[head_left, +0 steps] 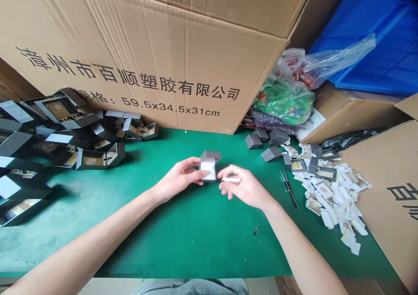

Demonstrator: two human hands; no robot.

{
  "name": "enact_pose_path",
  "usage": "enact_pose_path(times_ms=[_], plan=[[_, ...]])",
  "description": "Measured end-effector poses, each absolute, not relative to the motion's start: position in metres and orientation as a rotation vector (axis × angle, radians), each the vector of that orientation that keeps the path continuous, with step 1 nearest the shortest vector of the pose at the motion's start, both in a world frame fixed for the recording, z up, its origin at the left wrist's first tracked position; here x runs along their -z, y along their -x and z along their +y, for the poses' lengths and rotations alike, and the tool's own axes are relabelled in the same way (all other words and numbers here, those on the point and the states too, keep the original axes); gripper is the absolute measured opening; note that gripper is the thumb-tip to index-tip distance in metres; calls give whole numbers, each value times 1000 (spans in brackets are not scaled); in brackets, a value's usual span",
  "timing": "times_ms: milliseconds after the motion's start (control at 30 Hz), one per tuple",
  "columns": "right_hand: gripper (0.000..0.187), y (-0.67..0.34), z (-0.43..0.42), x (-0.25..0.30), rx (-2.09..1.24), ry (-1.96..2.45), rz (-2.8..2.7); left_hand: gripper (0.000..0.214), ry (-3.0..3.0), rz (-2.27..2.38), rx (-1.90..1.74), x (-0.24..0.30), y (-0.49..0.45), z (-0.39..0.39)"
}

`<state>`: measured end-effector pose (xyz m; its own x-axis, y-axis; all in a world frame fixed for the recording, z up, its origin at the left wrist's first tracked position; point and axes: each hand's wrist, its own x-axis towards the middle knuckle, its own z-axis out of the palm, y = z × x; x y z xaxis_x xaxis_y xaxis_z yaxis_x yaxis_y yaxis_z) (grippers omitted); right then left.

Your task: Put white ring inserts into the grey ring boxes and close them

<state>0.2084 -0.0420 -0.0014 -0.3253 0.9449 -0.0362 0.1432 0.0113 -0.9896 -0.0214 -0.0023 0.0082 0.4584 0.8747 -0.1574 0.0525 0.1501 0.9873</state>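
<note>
My left hand grips a small open grey jewellery box by its side, just above the green mat. The lid stands upright and the inside is white. My right hand is close to the box on its right, with thumb and fingers pinching a thin white strip. The strip's left tip is a short way from the box and does not touch it. Part of the box's left side is hidden by my left fingers.
Many open dark boxes with gold-toned inserts lie heaped at the left of the green mat. At the right are several closed grey boxes, black tweezers and a pile of white paper pieces. Large cardboard cartons stand behind.
</note>
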Motion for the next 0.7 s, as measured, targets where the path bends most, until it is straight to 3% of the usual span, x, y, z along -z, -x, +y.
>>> enact_pose_path(times_ms=[700], plan=[[47,-205,-26,32,-1234,1157,-1261,61,-1228,1010,-770,-2,26,1]])
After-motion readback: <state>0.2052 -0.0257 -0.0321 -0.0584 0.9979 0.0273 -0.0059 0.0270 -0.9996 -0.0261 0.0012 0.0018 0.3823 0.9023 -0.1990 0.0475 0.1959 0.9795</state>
